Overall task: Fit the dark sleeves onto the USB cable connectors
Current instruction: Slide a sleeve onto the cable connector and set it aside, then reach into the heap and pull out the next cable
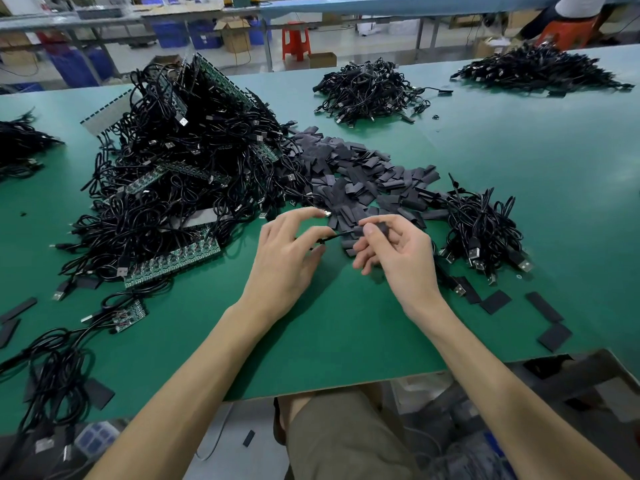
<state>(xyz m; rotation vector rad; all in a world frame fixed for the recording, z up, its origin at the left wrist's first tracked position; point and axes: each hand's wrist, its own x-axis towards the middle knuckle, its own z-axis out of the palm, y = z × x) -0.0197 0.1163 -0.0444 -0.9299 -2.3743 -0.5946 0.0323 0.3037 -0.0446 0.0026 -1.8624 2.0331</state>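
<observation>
Beyond the green table — a red stool, cardboard box, blue crates.

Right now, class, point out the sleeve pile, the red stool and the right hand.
sleeve pile [360, 171]: head view, heap's middle
red stool [295, 31]: head view, its top
right hand [394, 254]: head view, its middle

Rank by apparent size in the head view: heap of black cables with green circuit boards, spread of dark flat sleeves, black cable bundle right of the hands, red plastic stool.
heap of black cables
spread of dark flat sleeves
black cable bundle
red plastic stool (far off, so unsure)
</observation>
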